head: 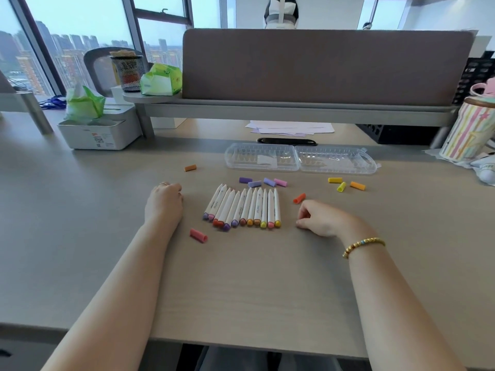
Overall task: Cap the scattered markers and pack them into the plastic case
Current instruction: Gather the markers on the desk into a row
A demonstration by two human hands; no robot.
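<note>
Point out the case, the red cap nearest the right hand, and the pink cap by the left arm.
case (261,158): head view, on its left half.
red cap (299,198): head view, mid-body.
pink cap (198,235): head view, mid-body.

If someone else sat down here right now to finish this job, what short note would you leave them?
Left hand and right hand rest on the desk, loosely curled, holding nothing.
Markers lie in a row between the hands, tips uncapped.
Loose caps lie scattered around them; the red cap is nearest the right hand.
Plastic case lies open behind the row, no markers in it.
Done: nothing capped or packed.
Left: cap every marker, fill the case.
</note>
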